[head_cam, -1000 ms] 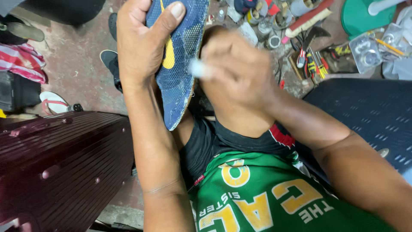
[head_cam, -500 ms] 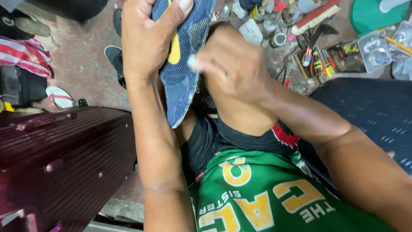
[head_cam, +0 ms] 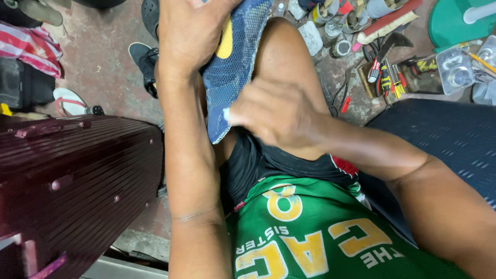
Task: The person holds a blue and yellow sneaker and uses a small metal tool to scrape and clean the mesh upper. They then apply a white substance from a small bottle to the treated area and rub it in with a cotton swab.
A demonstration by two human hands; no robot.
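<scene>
Nearest the camera is a green jersey (head_cam: 320, 237) with yellow lettering, and beside it on the left a dark maroon ribbed suitcase (head_cam: 72, 181). Above the raised knee, the right hand (head_cam: 274, 111) is curled shut on a small white object (head_cam: 226, 114), too blurred to identify, pressed against the lower edge of a blue mesh shoe (head_cam: 235, 67) with a yellow patch. The left hand (head_cam: 191, 31) is clamped round the shoe's upper part, holding it upright over the thigh. Farther off, on the concrete floor (head_cam: 103, 67), lie a black sandal (head_cam: 144, 62), a striped cloth (head_cam: 31, 49), screwdrivers (head_cam: 385, 77) and small cans (head_cam: 341, 47).
</scene>
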